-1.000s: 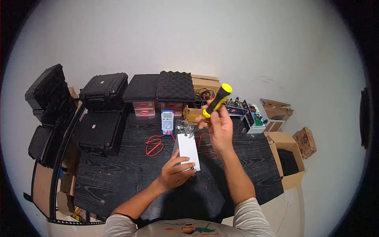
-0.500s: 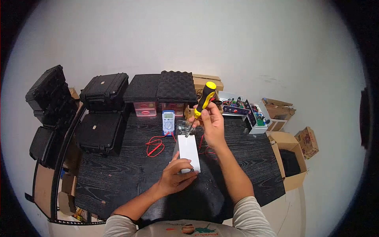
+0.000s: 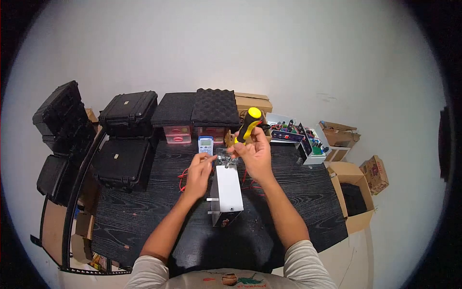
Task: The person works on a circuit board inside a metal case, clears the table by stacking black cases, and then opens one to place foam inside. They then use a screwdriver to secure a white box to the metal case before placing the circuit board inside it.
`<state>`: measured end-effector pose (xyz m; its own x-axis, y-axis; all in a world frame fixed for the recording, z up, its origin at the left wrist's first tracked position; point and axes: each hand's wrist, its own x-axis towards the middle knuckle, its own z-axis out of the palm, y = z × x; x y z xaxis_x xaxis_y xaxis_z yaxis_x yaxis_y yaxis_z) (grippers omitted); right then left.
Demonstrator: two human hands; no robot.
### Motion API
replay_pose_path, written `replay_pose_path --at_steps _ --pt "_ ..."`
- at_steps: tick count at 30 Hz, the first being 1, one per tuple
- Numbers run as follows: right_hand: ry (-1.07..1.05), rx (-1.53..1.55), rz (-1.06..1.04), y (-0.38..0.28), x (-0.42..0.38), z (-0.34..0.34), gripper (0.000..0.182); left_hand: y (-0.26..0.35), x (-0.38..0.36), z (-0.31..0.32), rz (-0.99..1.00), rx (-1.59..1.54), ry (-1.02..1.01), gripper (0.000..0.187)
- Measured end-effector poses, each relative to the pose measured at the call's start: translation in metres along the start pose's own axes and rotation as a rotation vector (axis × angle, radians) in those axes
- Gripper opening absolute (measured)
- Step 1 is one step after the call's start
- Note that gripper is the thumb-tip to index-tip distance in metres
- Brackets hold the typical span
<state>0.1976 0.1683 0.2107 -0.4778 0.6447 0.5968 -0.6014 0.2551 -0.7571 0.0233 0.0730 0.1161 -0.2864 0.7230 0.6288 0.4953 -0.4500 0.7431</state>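
Observation:
My right hand grips a yellow-and-black screwdriver, its handle tilted up and its lower end pointing at the far edge of a white box-shaped casing. The casing stands on the black table; two short white posts stick out from its left side, and a screw or hole shows near its front edge. My left hand is off the casing, left of its far end, with the index finger stretched toward a clear plastic container. Its contents are too small to make out.
A multimeter with red leads lies behind my left hand. Black hard cases stand at left, foam sheets on small drawers at back. A white tray of electronics and an open cardboard box are at right.
My left hand has let go of the casing's near end and moved forward to beside its far end. The screwdriver has shifted slightly down and left in my right hand.

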Motion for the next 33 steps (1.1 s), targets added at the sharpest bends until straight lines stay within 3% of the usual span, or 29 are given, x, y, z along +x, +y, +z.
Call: replay_pose_path --at_steps 2,5,8,11,14,15,17,21,24,30,33 --pt "-0.016 0.047 0.018 0.006 0.001 -0.005 0.04 -0.048 0.016 0.013 -0.226 -0.163 -0.098 0.049" --pt "-0.003 0.093 -0.016 0.006 0.0 0.0 0.038 -0.089 0.029 0.031 -0.389 -0.232 -0.213 0.062" --pt "-0.036 0.049 0.065 0.005 0.001 -0.002 0.033 -0.111 0.036 0.037 -0.451 -0.116 -0.386 0.057" --pt "-0.015 -0.048 0.105 -0.003 0.003 0.003 0.028 -0.082 0.03 0.034 -0.289 -0.241 -0.207 0.054" --pt "0.038 0.04 0.134 -0.005 0.007 0.007 0.032 -0.026 0.019 0.018 0.131 -0.057 -0.019 0.039" --pt "0.04 0.078 0.125 -0.005 0.008 0.007 0.032 -0.009 0.012 0.013 0.096 -0.118 -0.009 0.028" --pt "0.044 0.156 0.109 -0.004 0.009 0.008 0.034 0.016 -0.001 0.009 0.131 -0.102 -0.029 0.026" --pt "0.014 -0.073 -0.01 0.01 0.008 0.004 0.033 0.028 -0.007 0.005 0.23 0.052 -0.058 0.025" --pt "0.028 -0.007 0.134 0.007 0.01 0.003 0.032 0.034 -0.005 0.002 0.272 0.153 -0.06 0.025" --pt "0.068 0.156 0.121 0.001 0.016 0.006 0.027 0.04 -0.003 -0.002 0.32 0.269 -0.054 0.029" --pt "0.061 -0.089 0.048 0.008 0.014 0.003 0.03 0.041 -0.003 -0.003 0.327 0.317 -0.062 0.031"
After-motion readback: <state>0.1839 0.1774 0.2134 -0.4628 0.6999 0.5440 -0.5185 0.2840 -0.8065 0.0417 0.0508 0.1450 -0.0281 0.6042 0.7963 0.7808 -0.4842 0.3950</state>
